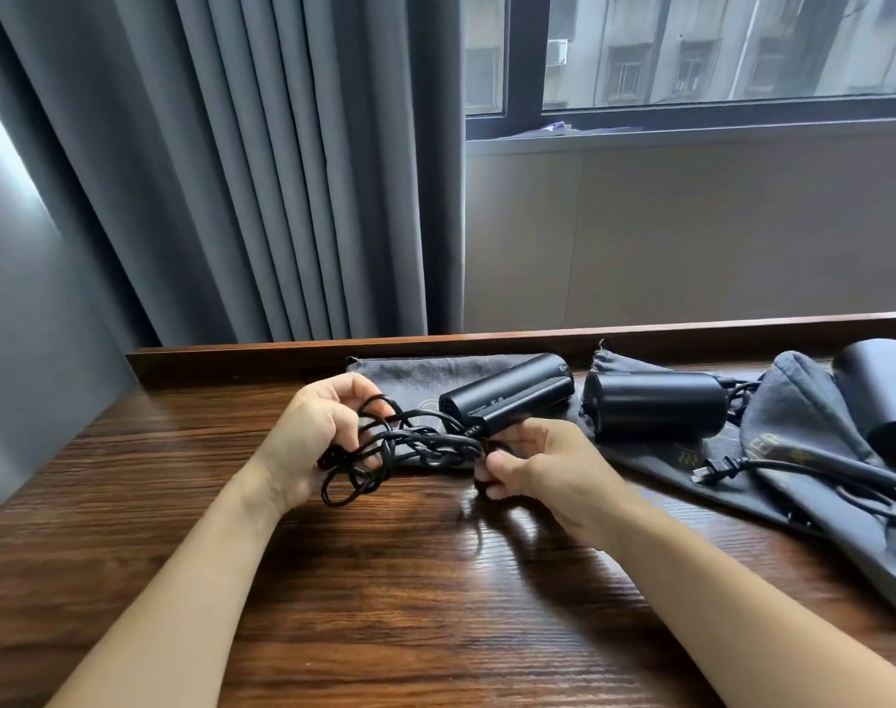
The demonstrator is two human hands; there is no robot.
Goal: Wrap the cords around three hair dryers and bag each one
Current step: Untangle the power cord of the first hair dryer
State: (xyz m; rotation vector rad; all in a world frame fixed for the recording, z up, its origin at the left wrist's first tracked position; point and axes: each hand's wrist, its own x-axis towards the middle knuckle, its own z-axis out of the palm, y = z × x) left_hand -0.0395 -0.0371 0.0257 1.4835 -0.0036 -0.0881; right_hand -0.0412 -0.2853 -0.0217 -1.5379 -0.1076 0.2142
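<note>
The wooden surface point(435, 580) lies bare nearest the person, with both forearms reaching out over it. The left hand point(313, 442) has its fingers point(356, 388) curled through a loose tangle of black cord point(384, 447), several loops hanging off them. The right hand point(532, 465) pinches the cord where it leaves the first dryer point(507, 396), which seems to be lifted just above a flat grey bag point(410, 375).

The trouble I see is in that tangle: the loops cross one another, so pulling them tight around the handle could knot them, or a loop could slip off the left fingers and drop. The pinch at the cord root is small, and the dryer could swing or tip out of it.

Further right, a second dryer point(655, 406) lies on another bag point(640, 454), and a third dryer point(880, 401) sits at the edge on a rumpled bag point(793, 401). Their loose cords and a plug point(716, 470) trail close by, near enough to snag the wrapping.
</note>
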